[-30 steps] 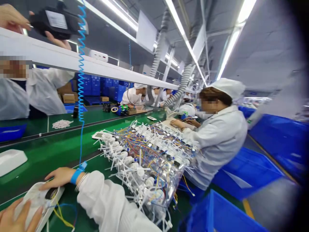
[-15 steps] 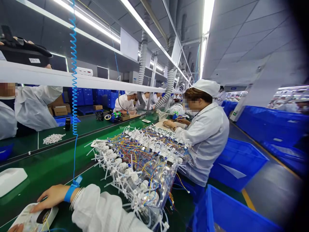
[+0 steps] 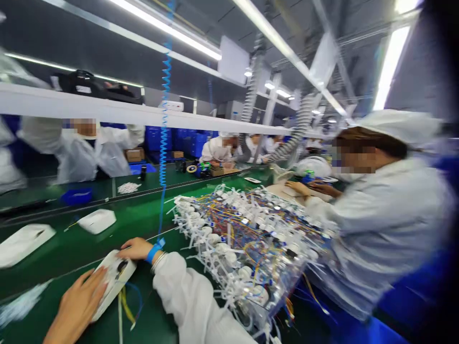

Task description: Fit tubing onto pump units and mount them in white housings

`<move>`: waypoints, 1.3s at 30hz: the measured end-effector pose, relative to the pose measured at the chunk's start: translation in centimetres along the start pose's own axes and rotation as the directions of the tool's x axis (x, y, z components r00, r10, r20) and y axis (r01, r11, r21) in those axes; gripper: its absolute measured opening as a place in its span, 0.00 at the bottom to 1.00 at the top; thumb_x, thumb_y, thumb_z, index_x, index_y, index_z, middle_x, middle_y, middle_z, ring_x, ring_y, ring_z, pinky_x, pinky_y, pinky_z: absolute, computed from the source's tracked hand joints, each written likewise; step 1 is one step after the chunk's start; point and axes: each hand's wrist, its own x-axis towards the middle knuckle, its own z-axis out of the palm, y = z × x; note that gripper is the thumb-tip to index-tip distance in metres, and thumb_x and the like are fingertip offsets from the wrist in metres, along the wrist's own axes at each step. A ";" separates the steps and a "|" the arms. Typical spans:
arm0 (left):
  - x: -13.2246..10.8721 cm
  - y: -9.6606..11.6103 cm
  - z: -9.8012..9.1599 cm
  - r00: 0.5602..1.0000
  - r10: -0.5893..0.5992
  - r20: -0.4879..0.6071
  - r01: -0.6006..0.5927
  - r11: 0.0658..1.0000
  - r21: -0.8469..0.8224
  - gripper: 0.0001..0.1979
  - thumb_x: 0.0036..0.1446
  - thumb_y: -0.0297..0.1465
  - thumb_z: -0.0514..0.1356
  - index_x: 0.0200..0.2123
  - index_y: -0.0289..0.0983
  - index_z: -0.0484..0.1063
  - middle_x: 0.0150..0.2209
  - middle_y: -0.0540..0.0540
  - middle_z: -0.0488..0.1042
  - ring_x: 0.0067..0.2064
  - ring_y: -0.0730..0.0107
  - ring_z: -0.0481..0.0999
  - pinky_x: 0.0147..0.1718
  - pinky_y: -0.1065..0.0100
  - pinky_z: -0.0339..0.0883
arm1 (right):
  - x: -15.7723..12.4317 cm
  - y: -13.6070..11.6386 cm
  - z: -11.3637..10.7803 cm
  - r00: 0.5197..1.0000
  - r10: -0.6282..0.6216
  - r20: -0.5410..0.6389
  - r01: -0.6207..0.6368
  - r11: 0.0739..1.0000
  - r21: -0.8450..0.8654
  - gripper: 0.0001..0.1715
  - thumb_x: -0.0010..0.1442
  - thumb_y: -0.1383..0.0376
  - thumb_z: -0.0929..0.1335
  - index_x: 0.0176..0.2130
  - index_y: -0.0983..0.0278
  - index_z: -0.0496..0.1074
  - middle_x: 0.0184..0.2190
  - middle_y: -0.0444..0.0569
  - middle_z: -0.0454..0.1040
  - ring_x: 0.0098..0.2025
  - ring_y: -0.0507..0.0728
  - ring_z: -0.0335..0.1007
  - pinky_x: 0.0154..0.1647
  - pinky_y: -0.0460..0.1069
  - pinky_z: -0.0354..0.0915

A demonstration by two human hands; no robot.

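A white plastic housing (image 3: 112, 292) lies tilted at the lower left, with a round black part (image 3: 122, 265) inside it and yellow and blue wires (image 3: 126, 306) trailing from its near side. My left hand (image 3: 79, 302) grips its left edge, fingers long and close together on the shell. At the far end my right hand (image 3: 137, 249) holds the rim with bent fingers. A blue wrist strap (image 3: 155, 249) on my right wrist joins a coiled blue cord (image 3: 165, 119). To the right sits a large heap of wired white parts with cable ties (image 3: 229, 248).
Two more white housings (image 3: 97, 221) (image 3: 27, 244) lie on the green belt. A clear plastic bag (image 3: 23, 306) is at the lower left. A co-worker (image 3: 390, 224) works close on the right; a white rail (image 3: 201, 122) crosses ahead. Blue bins stand lower right.
My view has swung left, so the scene sits farther right. More of my left hand and the housing now shows. Both hands stay on the housing.
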 end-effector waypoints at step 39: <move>0.8 4.6 -1.4 0.911 -0.347 0.223 0.391 0.898 -0.201 0.16 0.53 0.31 0.55 0.46 0.38 0.69 0.53 0.43 0.65 0.56 0.58 0.59 0.54 0.54 0.54 | 16.9 -2.4 -5.4 0.905 0.272 -0.328 0.256 0.269 0.928 0.11 0.49 0.63 0.68 0.35 0.64 0.67 0.30 0.44 0.71 0.32 0.52 0.72 0.35 0.51 0.72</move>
